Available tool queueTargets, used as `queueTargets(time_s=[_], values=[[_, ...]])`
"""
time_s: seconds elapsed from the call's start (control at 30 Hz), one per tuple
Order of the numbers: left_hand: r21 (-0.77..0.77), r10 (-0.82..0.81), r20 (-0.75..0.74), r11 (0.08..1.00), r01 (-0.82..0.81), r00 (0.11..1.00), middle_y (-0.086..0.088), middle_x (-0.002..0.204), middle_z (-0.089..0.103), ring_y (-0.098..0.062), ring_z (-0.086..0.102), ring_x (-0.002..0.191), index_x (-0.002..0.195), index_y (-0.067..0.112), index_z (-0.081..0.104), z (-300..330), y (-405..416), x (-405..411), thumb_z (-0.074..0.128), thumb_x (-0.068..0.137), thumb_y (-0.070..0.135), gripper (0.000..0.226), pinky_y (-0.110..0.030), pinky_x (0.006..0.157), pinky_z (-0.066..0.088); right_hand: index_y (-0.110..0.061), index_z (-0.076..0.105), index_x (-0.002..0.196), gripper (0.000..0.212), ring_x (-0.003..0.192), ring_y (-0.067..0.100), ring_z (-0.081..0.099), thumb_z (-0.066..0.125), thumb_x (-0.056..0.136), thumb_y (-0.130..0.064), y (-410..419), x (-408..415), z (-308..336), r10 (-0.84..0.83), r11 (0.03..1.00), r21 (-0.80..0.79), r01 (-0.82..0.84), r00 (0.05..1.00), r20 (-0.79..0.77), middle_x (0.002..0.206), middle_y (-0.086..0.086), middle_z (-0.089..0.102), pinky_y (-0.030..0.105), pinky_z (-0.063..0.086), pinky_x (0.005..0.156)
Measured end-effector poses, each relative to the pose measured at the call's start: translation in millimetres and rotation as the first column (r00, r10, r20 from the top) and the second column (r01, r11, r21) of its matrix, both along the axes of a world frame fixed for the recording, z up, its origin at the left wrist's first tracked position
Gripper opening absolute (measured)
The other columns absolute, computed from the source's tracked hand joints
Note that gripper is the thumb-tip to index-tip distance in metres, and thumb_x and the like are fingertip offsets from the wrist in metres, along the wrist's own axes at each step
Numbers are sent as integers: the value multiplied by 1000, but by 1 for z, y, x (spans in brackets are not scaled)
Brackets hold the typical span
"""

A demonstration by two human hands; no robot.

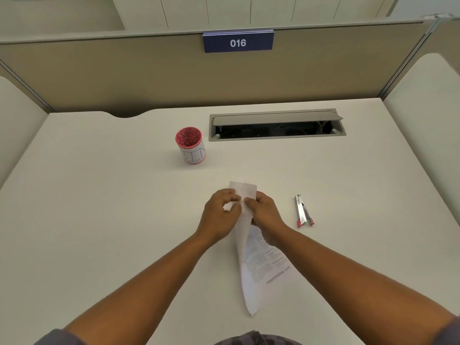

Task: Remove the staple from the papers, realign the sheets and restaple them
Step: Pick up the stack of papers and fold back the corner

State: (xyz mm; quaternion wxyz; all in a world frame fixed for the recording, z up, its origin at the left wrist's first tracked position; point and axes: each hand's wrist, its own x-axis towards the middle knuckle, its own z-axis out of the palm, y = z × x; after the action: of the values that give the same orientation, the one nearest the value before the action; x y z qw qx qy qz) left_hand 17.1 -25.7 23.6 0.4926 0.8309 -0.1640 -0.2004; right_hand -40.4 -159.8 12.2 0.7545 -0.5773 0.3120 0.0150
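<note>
The printed papers (258,260) are held up off the desk, bent lengthwise and hanging toward me, with small print on the facing sheet. My left hand (220,215) pinches their top part from the left. My right hand (265,216) grips the same top part from the right, fingertips nearly touching the left ones. The staple is too small to make out between my fingers. A silver stapler (303,210) with pink ends lies on the desk to the right of my hands, untouched.
A red mesh cup (191,145) with a white label marked BIN stands at the back centre-left. Behind it on the right is an open cable tray (276,125) set in the white desk (99,195). Beige partitions enclose three sides.
</note>
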Motion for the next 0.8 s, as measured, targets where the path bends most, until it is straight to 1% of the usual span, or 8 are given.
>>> queueTargets(time_s=[0.1, 0.2, 0.3, 0.4, 0.47, 0.53, 0.67, 0.8], values=[[109, -99, 115, 990, 86, 988, -1, 154, 46, -21, 38, 144, 142, 16, 54, 2, 5, 19, 57, 92, 5, 51, -42, 118, 37, -20, 70, 116, 24, 95, 26, 72, 51, 101, -17, -7, -3, -4, 43, 999, 11, -43, 998, -49, 108, 7, 76, 37, 57, 75], [381, -319, 118, 889, 253, 940, 2, 166, 30, -22, 12, 157, 153, 21, 41, 10, 7, 43, 56, 96, 14, 59, -41, 127, 10, -17, 69, 118, 21, 96, 25, 71, 55, 102, -18, -11, -6, -6, 132, 989, 79, -127, 989, -64, 112, 9, 76, 43, 56, 84], [545, -455, 29, 753, 368, 890, 4, 146, 57, -19, 38, 146, 136, 29, 56, 21, 8, 57, 53, 99, 30, 37, -45, 126, -1, -15, 67, 123, 24, 105, 30, 70, 57, 101, -18, -16, -7, -9, 209, 970, 141, -199, 976, -58, 117, 12, 74, 50, 53, 97], [476, -471, -65, 760, 443, 880, 9, 111, 71, -22, 61, 116, 103, 34, 65, 24, 13, 65, 56, 92, 41, 15, -50, 120, 28, -12, 66, 126, 28, 116, 36, 67, 58, 100, -16, -20, -9, -10, 260, 953, 175, -248, 965, -44, 122, 14, 72, 52, 51, 103], [354, -445, -143, 811, 465, 884, 3, 102, 72, -23, 66, 99, 97, 25, 69, 28, 16, 64, 62, 93, 34, 12, -47, 95, 54, -9, 67, 126, 28, 118, 37, 66, 59, 99, -13, -20, -9, -10, 260, 951, 185, -248, 965, -38, 122, 15, 72, 52, 51, 104], [298, -426, -187, 834, 464, 885, 0, 96, 71, -19, 62, 86, 96, 17, 71, 31, 17, 62, 63, 96, 27, 12, -39, 78, 53, -8, 67, 125, 28, 116, 38, 66, 61, 98, -11, -20, -10, -12, 248, 954, 184, -237, 968, -38, 121, 17, 72, 53, 52, 102], [266, -391, -258, 850, 454, 883, -1, 91, 68, -15, 58, 80, 96, 8, 71, 30, 17, 54, 63, 97, 23, 17, -32, 72, 46, -7, 70, 114, 20, 97, 31, 73, 66, 94, -11, -20, -16, -10, 207, 971, 130, -202, 978, -25, 108, 12, 76, 41, 61, 84], [278, -345, -281, 864, 420, 896, -1, 89, 68, -15, 57, 77, 95, 7, 72, 26, 17, 47, 63, 95, 22, 18, -29, 68, 44, -15, 70, 98, 7, 72, 14, 59, 69, 91, -15, -19, -20, -12, 6, 963, -267, -13, 1000, -26, 83, -1, 67, 26, 50, 66]])
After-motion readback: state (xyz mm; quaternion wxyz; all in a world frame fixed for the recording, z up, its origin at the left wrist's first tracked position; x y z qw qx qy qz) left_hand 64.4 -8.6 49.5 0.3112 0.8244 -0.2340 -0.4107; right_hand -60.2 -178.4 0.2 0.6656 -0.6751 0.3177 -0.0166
